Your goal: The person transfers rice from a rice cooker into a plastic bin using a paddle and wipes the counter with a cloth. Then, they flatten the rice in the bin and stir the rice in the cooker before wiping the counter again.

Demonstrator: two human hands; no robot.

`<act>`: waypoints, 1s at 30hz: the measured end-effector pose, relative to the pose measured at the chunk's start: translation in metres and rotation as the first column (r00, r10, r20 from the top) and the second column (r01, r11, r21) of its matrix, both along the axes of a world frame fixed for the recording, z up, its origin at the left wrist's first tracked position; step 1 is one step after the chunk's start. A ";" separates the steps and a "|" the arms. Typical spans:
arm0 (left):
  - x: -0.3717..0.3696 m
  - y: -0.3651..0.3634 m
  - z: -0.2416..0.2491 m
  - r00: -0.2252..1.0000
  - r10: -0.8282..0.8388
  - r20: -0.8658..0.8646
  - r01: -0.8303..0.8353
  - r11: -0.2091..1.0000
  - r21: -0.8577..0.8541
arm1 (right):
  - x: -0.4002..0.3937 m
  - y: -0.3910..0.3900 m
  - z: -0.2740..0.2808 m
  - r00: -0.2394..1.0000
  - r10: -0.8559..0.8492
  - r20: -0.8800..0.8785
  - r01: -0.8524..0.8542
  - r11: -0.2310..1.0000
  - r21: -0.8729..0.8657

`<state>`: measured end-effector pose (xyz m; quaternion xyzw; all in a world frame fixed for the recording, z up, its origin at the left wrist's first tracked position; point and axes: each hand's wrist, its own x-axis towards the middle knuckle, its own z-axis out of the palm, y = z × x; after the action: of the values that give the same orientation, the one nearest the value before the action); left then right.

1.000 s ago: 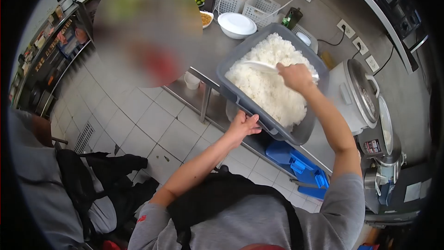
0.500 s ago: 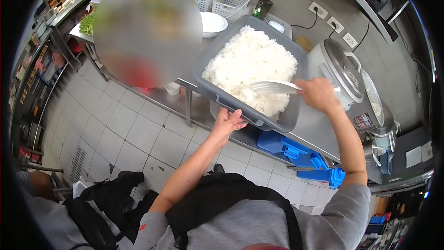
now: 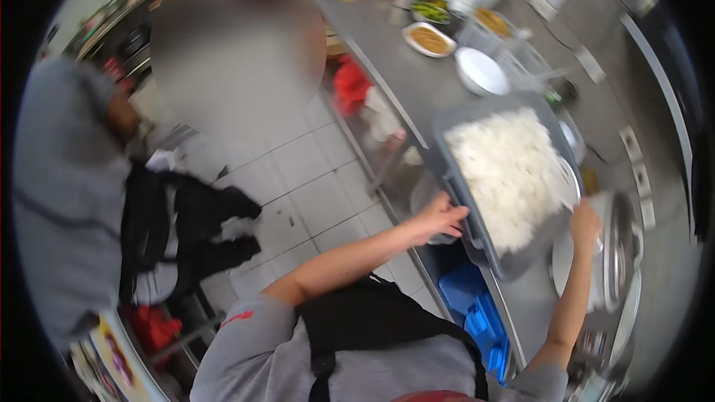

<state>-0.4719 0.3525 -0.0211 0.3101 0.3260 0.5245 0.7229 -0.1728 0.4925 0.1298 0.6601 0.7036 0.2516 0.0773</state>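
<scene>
A grey plastic tub (image 3: 538, 244) heaped with cooked white rice (image 3: 499, 179) sits on the steel counter. My left hand (image 3: 441, 219) is at the tub's near rim, its fingers curled onto the edge. In my right hand (image 3: 586, 223) is the handle of a white slotted serving spoon (image 3: 568, 182). Its head is at the tub's right side, beside the rice; motion blur hides whether it touches the wall.
A white bowl (image 3: 482, 72), a dish of brown food (image 3: 429, 40) and clear baskets (image 3: 521, 59) stand beyond the tub. A rice cooker (image 3: 607, 253) is to the right. Blue lidded boxes (image 3: 484, 320) sit below the steel counter (image 3: 387, 67). Another person (image 3: 71, 193) is at left.
My view has swung left, so the tub appears farther right and turned. The serving spoon has moved from the rice's near part to the tub's right side. My left hand stays at the rim.
</scene>
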 end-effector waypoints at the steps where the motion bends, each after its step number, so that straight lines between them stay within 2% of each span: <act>1: -0.001 -0.003 0.005 0.999 0.023 -0.028 -0.023 1.000 -0.003 | 0.007 0.013 -0.024 1.000 0.015 -0.019 -0.015 1.000 -0.017; 2: 0.001 -0.002 0.003 0.999 0.021 -0.029 -0.021 1.000 -0.010 | 0.011 0.027 -0.047 0.999 0.020 -0.034 -0.021 0.999 -0.033; 5: 0.005 0.000 -0.002 0.999 0.035 -0.039 -0.037 0.998 -0.043 | 0.006 0.053 -0.065 0.999 -0.010 -0.043 0.007 0.997 -0.078; 8: 0.007 -0.001 0.000 0.998 0.052 -0.024 -0.052 0.998 -0.032 | 0.002 0.056 -0.051 0.994 0.059 0.089 -0.047 0.990 -0.129; 11: 0.006 0.000 0.003 0.996 0.085 0.003 -0.085 0.996 0.005 | -0.005 0.033 -0.016 0.999 0.018 0.043 -0.013 0.994 -0.108; 14: 0.005 0.001 -0.003 0.997 0.074 0.015 -0.074 0.997 0.004 | -0.028 -0.021 0.022 0.990 -0.058 -0.125 0.069 0.994 0.084; 17: 0.003 0.005 -0.004 1.000 0.028 0.002 -0.028 0.999 -0.020 | -0.009 -0.058 0.022 0.964 -0.014 -0.266 0.094 0.952 0.292; 20: -0.002 0.004 0.001 0.999 -0.044 0.025 0.044 0.999 -0.023 | 0.011 -0.095 -0.009 0.747 -0.016 -0.665 0.185 0.965 0.184; 22: -0.002 0.002 0.006 0.998 -0.056 0.038 0.058 0.998 -0.039 | 0.022 -0.125 -0.046 0.954 0.066 -0.293 0.018 0.961 0.275; 23: -0.002 0.004 -0.001 0.992 -0.086 0.092 0.088 0.996 -0.015 | 0.020 -0.145 -0.050 0.915 0.009 -0.403 0.100 0.963 0.250; 25: -0.005 0.003 0.003 0.990 -0.115 0.080 0.117 0.993 -0.031 | 0.007 -0.178 -0.052 0.791 -0.076 -0.608 0.244 0.949 0.199; 28: -0.006 0.008 0.001 0.990 -0.133 0.054 0.134 0.991 -0.022 | -0.002 -0.232 -0.043 0.412 0.020 -0.911 0.381 0.904 0.192; 29: -0.005 0.004 0.001 0.987 -0.151 0.048 0.152 0.988 -0.021 | 0.002 -0.261 -0.051 0.392 0.038 -0.919 0.400 0.893 0.207; 30: -0.005 0.005 0.004 0.990 -0.133 0.048 0.134 0.991 -0.010 | 0.003 -0.275 -0.052 0.428 -0.019 -0.904 0.419 0.890 0.179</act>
<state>-0.4773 0.3574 -0.0175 0.3140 0.2910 0.4797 0.7659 -0.1698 0.2174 0.0775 0.7819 0.4825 -0.0095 -0.3946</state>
